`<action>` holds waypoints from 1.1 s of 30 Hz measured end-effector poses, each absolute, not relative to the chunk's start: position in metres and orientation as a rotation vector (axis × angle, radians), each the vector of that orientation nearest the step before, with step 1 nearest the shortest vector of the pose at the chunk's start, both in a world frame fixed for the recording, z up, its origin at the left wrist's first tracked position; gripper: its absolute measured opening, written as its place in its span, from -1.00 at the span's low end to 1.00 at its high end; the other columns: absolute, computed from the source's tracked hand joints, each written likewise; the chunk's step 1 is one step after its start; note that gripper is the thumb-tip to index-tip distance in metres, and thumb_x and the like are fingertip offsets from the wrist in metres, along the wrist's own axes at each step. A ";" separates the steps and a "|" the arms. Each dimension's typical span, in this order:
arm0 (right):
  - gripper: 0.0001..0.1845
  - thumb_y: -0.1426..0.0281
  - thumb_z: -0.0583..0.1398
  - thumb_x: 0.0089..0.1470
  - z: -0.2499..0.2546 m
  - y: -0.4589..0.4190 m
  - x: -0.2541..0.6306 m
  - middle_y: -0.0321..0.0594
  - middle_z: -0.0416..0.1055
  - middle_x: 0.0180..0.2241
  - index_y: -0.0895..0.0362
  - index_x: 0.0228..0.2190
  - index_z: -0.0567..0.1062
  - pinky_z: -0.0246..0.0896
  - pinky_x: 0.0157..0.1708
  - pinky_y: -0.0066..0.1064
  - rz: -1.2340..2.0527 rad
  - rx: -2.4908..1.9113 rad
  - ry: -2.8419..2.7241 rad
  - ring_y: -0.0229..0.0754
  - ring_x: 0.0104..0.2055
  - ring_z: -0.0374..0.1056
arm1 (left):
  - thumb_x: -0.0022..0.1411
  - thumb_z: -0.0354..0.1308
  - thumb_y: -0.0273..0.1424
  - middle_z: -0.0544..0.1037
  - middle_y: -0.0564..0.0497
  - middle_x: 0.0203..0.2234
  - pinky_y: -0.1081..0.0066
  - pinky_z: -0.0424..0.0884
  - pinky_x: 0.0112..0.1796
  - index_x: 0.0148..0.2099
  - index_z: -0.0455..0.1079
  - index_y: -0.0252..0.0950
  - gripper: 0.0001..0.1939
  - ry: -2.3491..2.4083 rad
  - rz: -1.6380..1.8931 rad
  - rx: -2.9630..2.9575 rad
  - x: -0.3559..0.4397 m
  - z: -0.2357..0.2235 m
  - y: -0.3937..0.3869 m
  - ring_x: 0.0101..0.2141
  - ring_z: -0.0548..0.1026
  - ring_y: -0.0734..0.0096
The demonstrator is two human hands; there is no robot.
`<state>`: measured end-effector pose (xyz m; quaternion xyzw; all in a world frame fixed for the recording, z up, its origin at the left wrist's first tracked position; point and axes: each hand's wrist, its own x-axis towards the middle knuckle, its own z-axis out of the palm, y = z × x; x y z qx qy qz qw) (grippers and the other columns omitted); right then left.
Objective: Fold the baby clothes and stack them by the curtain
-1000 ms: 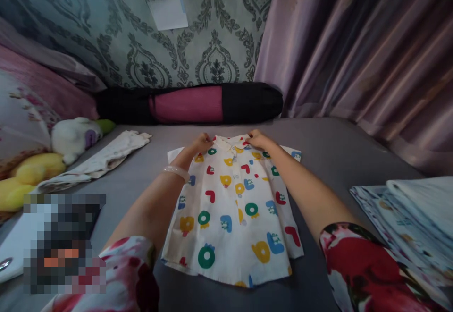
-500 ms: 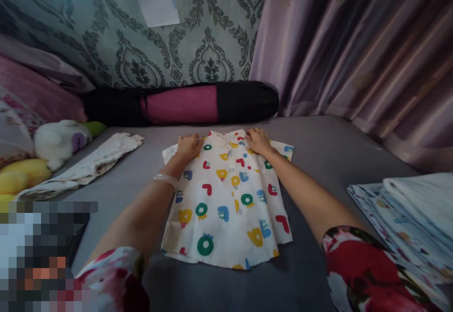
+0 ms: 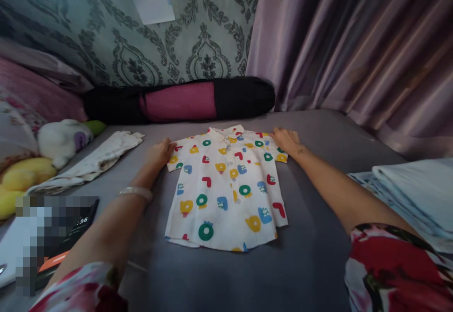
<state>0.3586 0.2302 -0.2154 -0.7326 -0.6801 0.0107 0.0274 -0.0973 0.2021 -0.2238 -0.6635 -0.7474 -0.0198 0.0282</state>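
A small white button-up shirt (image 3: 226,194) printed with colourful letters lies spread out, front side up, collar away from me. My left hand (image 3: 162,153) is closed on the edge of its left-hand short sleeve. On the opposite side my right hand (image 3: 286,140) grips the other sleeve near the shoulder, fingers bent over the cloth. The fingertips of both hands are partly hidden. The shirt rests flat on the grey bed sheet (image 3: 311,250), with its hem toward me.
Folded clothes (image 3: 417,194) are stacked at the right. To the left lie a folded pale garment (image 3: 92,161), a white plush toy (image 3: 58,139), a yellow plush (image 3: 26,180) and a partly blurred phone (image 3: 83,220). A black and pink long bag (image 3: 180,102) lines the wall.
Both hands have moved outward from beside the collar to the sleeves. The sleeves now lie spread wider and flatter. My view has shifted slightly.
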 end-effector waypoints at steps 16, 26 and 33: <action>-0.62 0.21 0.06 0.21 -0.219 0.087 0.354 -0.07 0.53 -0.37 0.18 -0.38 0.58 0.08 -0.46 -0.44 0.367 -2.249 -1.902 -0.13 -0.34 0.42 | 0.14 -0.01 -0.07 0.49 -0.05 -0.52 0.36 0.30 -0.41 -0.35 0.43 -0.28 -0.61 -2.745 -0.364 -2.055 -0.105 -0.204 0.080 -0.38 0.49 0.19; -0.60 0.09 0.12 0.12 -0.202 -0.004 0.317 -0.11 0.51 -0.46 0.11 -0.47 0.57 -0.01 -0.49 -0.43 0.511 -2.213 -1.988 -0.15 -0.40 0.39 | 0.05 0.06 -0.01 0.38 0.03 -0.65 0.46 0.11 -0.53 -0.48 0.42 -0.30 -0.56 -2.717 -0.457 -2.322 -0.052 -0.194 -0.008 -0.54 0.31 0.40; -0.61 0.18 0.16 0.09 -0.202 -0.009 0.311 -0.26 0.27 -0.69 0.10 -0.66 0.44 -0.09 -0.56 -0.44 0.597 -2.143 -2.000 -0.25 -0.56 0.24 | 0.06 0.08 0.02 0.16 0.09 -0.75 0.44 -0.01 -0.57 -0.65 0.20 -0.26 -0.51 -2.741 -0.524 -2.309 -0.038 -0.195 -0.026 -0.62 0.17 0.48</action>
